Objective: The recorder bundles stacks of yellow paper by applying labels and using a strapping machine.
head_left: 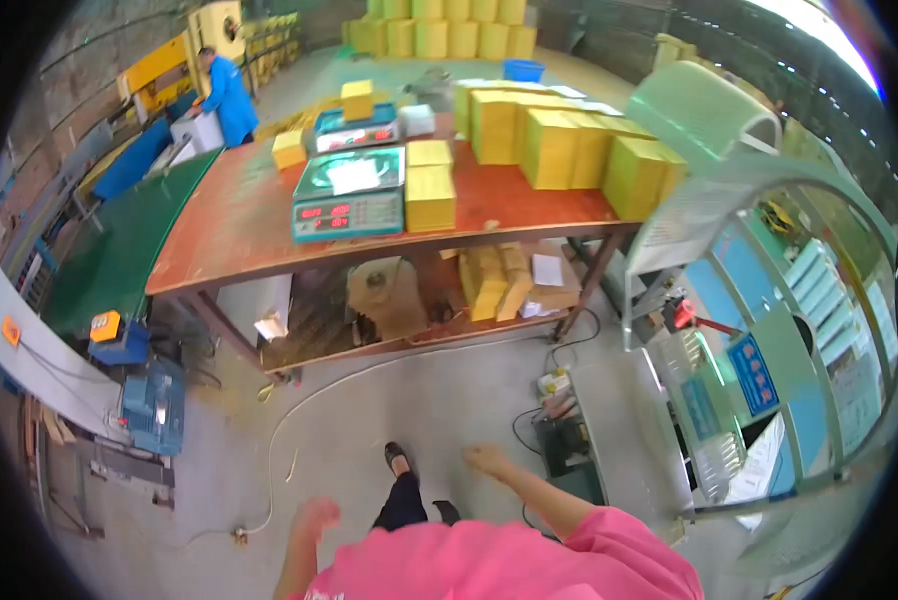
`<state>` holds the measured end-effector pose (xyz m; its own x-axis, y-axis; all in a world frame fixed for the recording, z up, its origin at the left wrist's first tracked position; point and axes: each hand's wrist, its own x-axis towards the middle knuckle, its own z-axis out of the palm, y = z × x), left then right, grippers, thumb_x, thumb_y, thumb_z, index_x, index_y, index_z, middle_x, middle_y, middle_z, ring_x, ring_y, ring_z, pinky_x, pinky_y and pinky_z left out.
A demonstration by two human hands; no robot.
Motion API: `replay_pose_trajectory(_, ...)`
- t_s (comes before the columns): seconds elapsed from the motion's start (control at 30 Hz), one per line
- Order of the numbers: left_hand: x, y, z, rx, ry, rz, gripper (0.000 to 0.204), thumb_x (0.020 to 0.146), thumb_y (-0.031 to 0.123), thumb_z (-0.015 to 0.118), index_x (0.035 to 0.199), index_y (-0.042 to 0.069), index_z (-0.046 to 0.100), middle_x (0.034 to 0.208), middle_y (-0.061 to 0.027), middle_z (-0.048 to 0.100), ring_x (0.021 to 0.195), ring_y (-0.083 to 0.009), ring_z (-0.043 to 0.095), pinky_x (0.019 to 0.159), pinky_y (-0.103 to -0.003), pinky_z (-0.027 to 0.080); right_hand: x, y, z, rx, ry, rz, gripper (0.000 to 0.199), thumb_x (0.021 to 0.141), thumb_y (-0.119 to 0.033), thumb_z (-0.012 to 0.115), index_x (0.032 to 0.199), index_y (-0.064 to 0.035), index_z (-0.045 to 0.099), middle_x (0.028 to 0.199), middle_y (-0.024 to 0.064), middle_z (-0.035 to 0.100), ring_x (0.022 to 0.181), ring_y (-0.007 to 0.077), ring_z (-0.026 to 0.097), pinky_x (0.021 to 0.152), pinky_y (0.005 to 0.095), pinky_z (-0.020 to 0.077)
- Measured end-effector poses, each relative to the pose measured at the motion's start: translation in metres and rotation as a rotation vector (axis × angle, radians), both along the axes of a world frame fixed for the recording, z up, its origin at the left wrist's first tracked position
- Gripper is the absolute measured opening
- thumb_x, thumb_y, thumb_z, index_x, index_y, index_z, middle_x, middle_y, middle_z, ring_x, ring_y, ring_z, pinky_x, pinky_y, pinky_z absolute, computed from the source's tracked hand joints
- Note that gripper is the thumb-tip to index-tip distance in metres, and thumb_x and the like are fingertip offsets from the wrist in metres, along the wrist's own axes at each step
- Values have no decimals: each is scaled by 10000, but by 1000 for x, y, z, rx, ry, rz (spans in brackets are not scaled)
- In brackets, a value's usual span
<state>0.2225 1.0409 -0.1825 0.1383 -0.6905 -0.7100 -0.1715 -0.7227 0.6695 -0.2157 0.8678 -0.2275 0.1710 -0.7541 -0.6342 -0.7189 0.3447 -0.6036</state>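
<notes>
My left hand [316, 516] hangs at my left side above the grey floor. Motion smears its fingers, and nothing shows in it. To the right of my legs, my right hand [486, 460] is held forward, fingers curled in, with nothing visible in it. Neither touches anything. Ahead stands a red-topped table [234, 225] bearing a teal digital scale [349, 205] with a white paper on its pan. Behind it, a second scale [354, 132] carries a yellow block [357, 100]. Beside the front scale, more yellow blocks [430, 198] are stacked.
Several tall yellow stacks [549, 150] fill the table's right. A pale green metal rack [669, 240] stands at the right, above a grey cabinet top [624, 430]. A cable [299, 405] runs across the floor. A green conveyor belt [119, 240] lies left; beyond it works a person in blue [231, 100].
</notes>
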Motion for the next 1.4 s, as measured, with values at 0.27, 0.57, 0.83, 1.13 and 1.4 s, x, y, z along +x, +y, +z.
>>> replay_pose_trajectory(0.27,-3,-373,196,-625,227,48,265,957,262,562,1027,16,633,943,-66,668,846,-164,652,758,-322,542,144,-170,162,13,-733,-169,341,958,-167,515,1221,33,602,1044,111,674,888,190,664,785,302,525)
replay_pose_trajectory(0.57,-46,-642,312,-822,-33,-211,249,934,230,584,954,-14,626,885,-62,651,770,-136,635,658,-265,514,158,-386,289,-276,-793,-246,356,943,-126,506,1263,22,554,879,78,684,684,114,629,604,245,500)
replay_pose_trajectory(0.83,-37,-739,278,-704,-37,-72,185,898,200,626,884,16,619,779,-46,617,680,-117,602,568,-254,499,172,-526,320,-240,-781,-126,449,950,-145,497,1346,65,467,823,105,644,610,115,590,538,225,460)
replay_pose_trajectory(1.13,-31,-743,268,-605,207,122,217,907,204,642,887,-9,609,805,-85,628,679,-139,626,594,-256,542,191,-560,334,15,-911,-162,444,927,-146,521,1323,53,497,809,119,642,565,138,591,514,247,458)
replay_pose_trajectory(1.4,-25,-745,273,-573,267,92,257,924,258,648,889,7,602,828,-92,627,694,-146,630,614,-268,549,221,-565,317,-802,-501,128,257,896,-111,589,1135,-42,653,1181,129,621,913,179,639,778,290,502)
